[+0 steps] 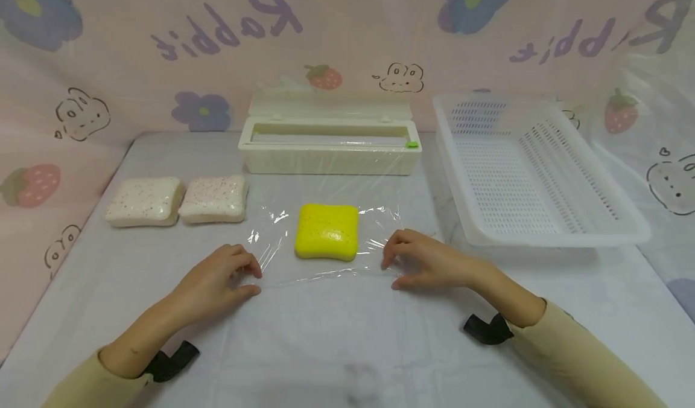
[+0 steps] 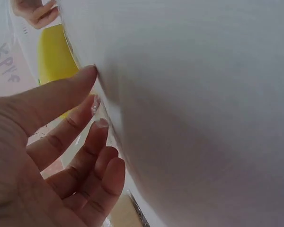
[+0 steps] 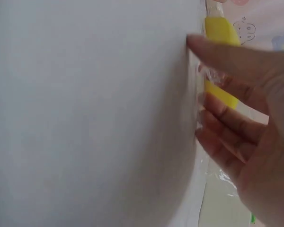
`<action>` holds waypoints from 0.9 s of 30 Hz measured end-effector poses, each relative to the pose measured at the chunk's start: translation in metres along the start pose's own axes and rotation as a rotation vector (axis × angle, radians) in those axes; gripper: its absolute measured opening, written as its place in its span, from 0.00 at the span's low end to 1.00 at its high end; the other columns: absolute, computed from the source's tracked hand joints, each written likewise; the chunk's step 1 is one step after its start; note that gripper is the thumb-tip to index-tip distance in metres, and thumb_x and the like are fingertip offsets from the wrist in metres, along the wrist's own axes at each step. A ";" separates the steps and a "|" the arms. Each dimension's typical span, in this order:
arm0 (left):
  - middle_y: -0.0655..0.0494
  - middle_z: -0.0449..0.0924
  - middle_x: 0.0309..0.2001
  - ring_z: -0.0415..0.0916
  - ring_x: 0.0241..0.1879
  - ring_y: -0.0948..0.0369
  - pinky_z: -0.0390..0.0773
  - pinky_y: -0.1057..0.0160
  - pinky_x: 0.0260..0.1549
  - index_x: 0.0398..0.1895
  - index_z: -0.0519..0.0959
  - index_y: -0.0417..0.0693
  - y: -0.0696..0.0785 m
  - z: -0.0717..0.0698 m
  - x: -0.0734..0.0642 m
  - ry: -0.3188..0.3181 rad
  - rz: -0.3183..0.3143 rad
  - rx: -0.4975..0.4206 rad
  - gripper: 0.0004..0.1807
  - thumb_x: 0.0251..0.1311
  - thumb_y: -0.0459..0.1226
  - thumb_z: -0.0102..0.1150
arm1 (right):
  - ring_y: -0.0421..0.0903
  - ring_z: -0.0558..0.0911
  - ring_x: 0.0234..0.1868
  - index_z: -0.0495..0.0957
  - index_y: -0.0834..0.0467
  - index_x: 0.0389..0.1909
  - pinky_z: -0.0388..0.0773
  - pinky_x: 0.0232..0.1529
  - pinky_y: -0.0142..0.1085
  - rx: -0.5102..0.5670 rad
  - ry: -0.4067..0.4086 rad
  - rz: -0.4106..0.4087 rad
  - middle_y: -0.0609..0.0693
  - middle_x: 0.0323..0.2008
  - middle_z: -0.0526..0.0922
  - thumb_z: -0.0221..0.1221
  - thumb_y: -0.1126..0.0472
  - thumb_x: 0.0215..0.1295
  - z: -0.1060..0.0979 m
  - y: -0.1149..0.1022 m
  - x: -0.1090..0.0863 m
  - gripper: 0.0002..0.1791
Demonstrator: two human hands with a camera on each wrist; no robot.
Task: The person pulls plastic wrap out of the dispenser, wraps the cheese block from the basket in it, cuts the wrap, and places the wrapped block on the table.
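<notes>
A yellow rounded block [image 1: 327, 232], like a soap bar or sponge, lies on a sheet of clear cling film [image 1: 277, 239] in the middle of the table. The film runs back to a white film dispenser box [image 1: 330, 159] with its lid up. At the film's front left corner, my left hand [image 1: 219, 281] touches the film with bent fingertips, thumb apart from them. Opposite, my right hand [image 1: 429, 260] rests its fingertips at the front right corner, thumb also spread away. Both wrist views show the yellow block [image 2: 57, 54] partly behind the fingers.
Two pale speckled blocks [image 1: 145, 201] of similar shape, shiny on top, lie side by side at the left. A white perforated plastic basket [image 1: 559, 239] stands at the right. A green tab [image 1: 412, 145] sits on the dispenser's right end. Printed cloth [image 1: 353, 34] hangs behind.
</notes>
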State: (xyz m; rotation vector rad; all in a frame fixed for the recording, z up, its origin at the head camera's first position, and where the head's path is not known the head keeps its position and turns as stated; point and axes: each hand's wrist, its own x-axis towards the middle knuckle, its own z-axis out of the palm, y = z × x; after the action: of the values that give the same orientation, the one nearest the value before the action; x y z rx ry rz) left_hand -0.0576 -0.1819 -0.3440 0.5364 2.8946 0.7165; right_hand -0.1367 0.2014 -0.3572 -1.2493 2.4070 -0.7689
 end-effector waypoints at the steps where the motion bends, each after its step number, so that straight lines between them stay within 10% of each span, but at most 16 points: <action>1: 0.67 0.73 0.32 0.69 0.37 0.64 0.74 0.61 0.38 0.29 0.79 0.58 0.000 0.000 0.000 0.000 0.002 0.010 0.11 0.46 0.35 0.73 | 0.38 0.74 0.48 0.81 0.48 0.38 0.73 0.53 0.35 -0.024 0.010 -0.005 0.38 0.42 0.75 0.69 0.56 0.56 0.000 -0.001 -0.001 0.10; 10: 0.70 0.73 0.33 0.70 0.37 0.65 0.75 0.62 0.36 0.28 0.76 0.60 -0.003 -0.006 -0.001 0.028 0.094 0.013 0.11 0.54 0.34 0.67 | 0.37 0.79 0.36 0.82 0.51 0.32 0.77 0.41 0.34 -0.144 0.149 -0.110 0.37 0.32 0.81 0.65 0.63 0.58 0.002 -0.003 -0.009 0.03; 27: 0.63 0.80 0.31 0.78 0.33 0.65 0.81 0.62 0.35 0.32 0.77 0.51 -0.011 -0.011 0.008 0.252 0.191 -0.107 0.10 0.55 0.28 0.65 | 0.43 0.85 0.38 0.81 0.58 0.33 0.80 0.45 0.30 0.087 0.372 -0.124 0.48 0.34 0.87 0.65 0.75 0.54 -0.002 0.001 -0.010 0.10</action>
State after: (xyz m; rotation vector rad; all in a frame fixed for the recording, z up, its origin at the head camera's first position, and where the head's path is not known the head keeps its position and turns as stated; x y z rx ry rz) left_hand -0.0704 -0.1928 -0.3397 0.7677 3.0362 1.0290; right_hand -0.1331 0.2106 -0.3563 -1.3282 2.5601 -1.2252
